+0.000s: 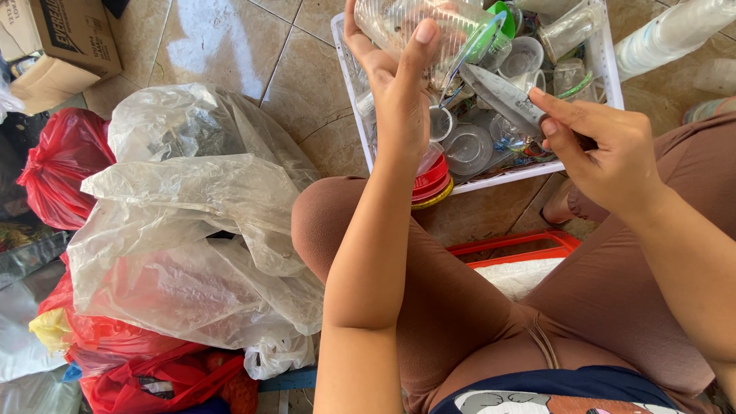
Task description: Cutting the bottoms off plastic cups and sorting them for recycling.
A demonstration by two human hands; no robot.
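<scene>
My left hand (399, 84) grips a clear plastic cup (414, 19) lying sideways, with a green rim band (498, 23) at its mouth. My right hand (606, 146) holds a small knife (502, 92), its blade pointing up-left at the cup's rim. Both hands hover over a white plastic crate (609, 61) filled with several clear cups and lids. I sit on the floor with my knees in brown trousers below the hands.
Large clear plastic bags (192, 222) lie at my left, over red bags (65, 165). A cardboard box (65, 38) stands top left. A red tray (529, 245) sits between my legs. Stacked red lids (433, 184) lean by the crate. A stack of clear cups (675, 31) lies at the top right.
</scene>
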